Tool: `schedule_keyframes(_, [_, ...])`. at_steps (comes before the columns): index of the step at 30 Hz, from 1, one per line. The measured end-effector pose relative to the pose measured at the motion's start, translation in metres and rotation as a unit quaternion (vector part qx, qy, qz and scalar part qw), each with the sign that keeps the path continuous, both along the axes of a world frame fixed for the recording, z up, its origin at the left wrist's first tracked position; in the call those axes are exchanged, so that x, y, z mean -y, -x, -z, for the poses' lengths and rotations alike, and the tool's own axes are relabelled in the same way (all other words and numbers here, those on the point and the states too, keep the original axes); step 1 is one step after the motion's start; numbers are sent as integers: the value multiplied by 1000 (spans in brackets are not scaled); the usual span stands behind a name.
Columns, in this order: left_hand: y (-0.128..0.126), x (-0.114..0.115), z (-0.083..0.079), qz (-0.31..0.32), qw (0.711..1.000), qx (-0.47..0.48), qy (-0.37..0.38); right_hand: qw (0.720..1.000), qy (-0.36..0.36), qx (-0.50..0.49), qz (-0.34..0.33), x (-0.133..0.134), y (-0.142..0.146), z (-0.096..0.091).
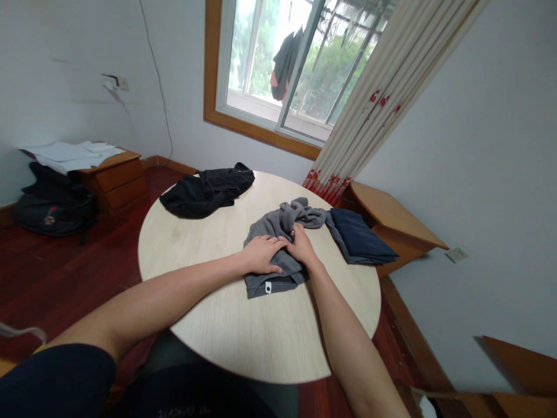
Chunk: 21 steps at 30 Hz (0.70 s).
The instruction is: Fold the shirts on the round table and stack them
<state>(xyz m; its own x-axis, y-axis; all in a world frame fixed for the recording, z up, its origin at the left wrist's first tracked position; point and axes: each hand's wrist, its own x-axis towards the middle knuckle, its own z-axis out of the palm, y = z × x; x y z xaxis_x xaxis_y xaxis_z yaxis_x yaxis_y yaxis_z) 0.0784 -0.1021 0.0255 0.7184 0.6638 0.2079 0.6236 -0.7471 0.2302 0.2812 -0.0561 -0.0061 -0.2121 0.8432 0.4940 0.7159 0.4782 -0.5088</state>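
Observation:
A rumpled grey garment [278, 283] lies on the round pale wooden table [209, 325], a small white label at its near edge. My left hand [264, 254] rests on its middle with the fingers stretched out flat. Beside it, my right hand [301, 247] has its fingers curled into the cloth, the fingertips partly hidden by folds. The two hands meet at the fingers. Beyond them the garment's far end is bunched and twisted.
A black garment [204, 191] lies loosely at the table's far left. Folded dark blue clothing [361, 235] is stacked at the right edge, touching the grey cloth's far end. A wooden cabinet [391, 212] stands behind it, and a black bag [54, 200] sits on the floor at left.

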Motion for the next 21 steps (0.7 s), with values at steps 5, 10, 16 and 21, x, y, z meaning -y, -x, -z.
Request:
schedule_keyframes(5, [1, -1, 0, 15, 1000, -11, -22, 998, 10, -18, 53, -4, -1, -2])
schedule_keyframes(10, [6, -10, -3, 25, 989, 135, 47, 994, 17, -88, 54, 1, -7, -15])
schedule_keyframes(16, [63, -63, -36, -28, 711, 647, 274, 927, 24, -375, -10, 15, -47, -56])
schedule_keyframes(21, [117, -101, -34, -161, 540, 790, 242, 818, -37, -561, 121, 6, -77, -59])
